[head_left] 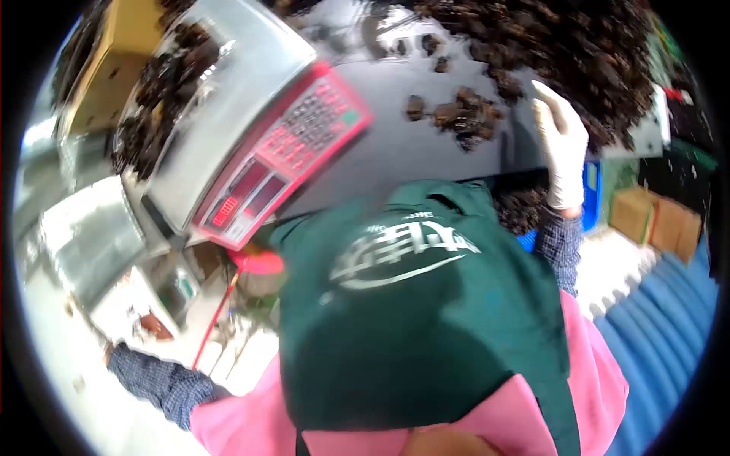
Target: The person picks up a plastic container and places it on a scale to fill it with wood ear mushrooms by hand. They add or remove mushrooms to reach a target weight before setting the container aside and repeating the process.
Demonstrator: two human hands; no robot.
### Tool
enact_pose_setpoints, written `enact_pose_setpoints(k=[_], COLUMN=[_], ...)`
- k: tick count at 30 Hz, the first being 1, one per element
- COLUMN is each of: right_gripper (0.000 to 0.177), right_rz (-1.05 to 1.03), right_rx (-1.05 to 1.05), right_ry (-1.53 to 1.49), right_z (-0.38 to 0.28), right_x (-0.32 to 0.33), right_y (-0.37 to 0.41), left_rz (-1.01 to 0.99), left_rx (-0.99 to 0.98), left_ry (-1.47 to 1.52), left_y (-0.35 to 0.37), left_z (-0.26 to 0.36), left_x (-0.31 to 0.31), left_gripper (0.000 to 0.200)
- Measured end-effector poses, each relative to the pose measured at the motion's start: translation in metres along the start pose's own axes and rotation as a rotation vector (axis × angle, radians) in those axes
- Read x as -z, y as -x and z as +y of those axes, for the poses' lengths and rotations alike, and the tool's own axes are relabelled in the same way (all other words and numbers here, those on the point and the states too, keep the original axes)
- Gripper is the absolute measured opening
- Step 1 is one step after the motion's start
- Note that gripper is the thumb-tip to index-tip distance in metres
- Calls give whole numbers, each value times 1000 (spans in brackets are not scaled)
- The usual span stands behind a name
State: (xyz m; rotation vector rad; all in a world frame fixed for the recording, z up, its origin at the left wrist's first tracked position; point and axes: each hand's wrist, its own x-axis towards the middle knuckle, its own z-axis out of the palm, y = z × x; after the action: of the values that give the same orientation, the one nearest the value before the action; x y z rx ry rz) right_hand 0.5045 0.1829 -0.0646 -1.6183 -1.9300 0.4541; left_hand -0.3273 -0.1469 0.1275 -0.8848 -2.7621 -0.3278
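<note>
My right hand (563, 148), in a white glove, is at the right end of the grey table (395, 148). Its fingers stretch away from me, with nothing visible in them. Beside it lies a big heap of dark brown, shrivelled pieces (547, 49) that look like dried mushrooms. A small loose cluster of the same pieces (468, 118) sits to its left. My left hand (108, 354) reaches out low on the left, below a clear plastic-covered box (91, 232). Only a sliver of it shows past the checkered sleeve, so its fingers are hidden.
A red-framed electronic scale (285, 148) with a metal pan stands at the table's left. Behind it are a clear bag of dark pieces (171, 83) and a cardboard box (114, 61). A blue crate (591, 194) of dark bits stands under my right wrist. Small cartons (655, 220) are further right.
</note>
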Motion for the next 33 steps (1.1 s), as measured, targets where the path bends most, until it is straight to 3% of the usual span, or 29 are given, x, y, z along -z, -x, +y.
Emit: enact_pose_setpoints(k=[1,3,4,5,7,10,11,14,16,20,21,24,25,28,30,33], right_gripper=[30,30,31,33,36,47,60,94,100,87,74,58,46,28,23,19], right_rz=[43,95,108,166,181,179,171,16,-100,-168,-123,-41,-8,-44,106,244], right_rx=[-22,-89,-134,-75,1,231,249,262,255,367,409,482,485,363,329,89], right_ry=[-36,-104,-142,-233,-72,143,198,171,81,183,170,202,258,126,93,-136], right_z=[3,5,5,13,3,-5,-9,-24,-31,-55,-54,-43,-48,-38,-32,-11], right_x=[2,2,0,-8,-11,-33,-43,-71,-90,-102,-107,-122,-118,-110,-93,-66], right_y=[1,10,13,17,28,42,47,43,36,24,23,17,15,9,6,7], left_rz=[59,201,302,420,533,512,504,462,399,148,88,-43,-50,-77,-94,-216], left_rx=[-102,-68,-58,13,-158,-508,-603,-874,-1030,-1215,-1279,-1272,-1266,-1268,-1290,-1351], left_ry=[171,-59,-147,-113,-27,325,376,378,403,538,454,535,574,642,620,581], left_y=[-43,-31,-24,20,59,114,127,165,188,233,241,261,266,277,282,291], left_z=[-79,-50,-28,48,120,204,230,295,331,386,397,414,419,427,429,436], left_x=[-16,-7,0,7,22,6,-4,-36,-54,-81,-81,-95,-99,-106,-109,-115], left_gripper=[48,46,46,45,40,29,26,21,25,26,26,25,25,27,28,27])
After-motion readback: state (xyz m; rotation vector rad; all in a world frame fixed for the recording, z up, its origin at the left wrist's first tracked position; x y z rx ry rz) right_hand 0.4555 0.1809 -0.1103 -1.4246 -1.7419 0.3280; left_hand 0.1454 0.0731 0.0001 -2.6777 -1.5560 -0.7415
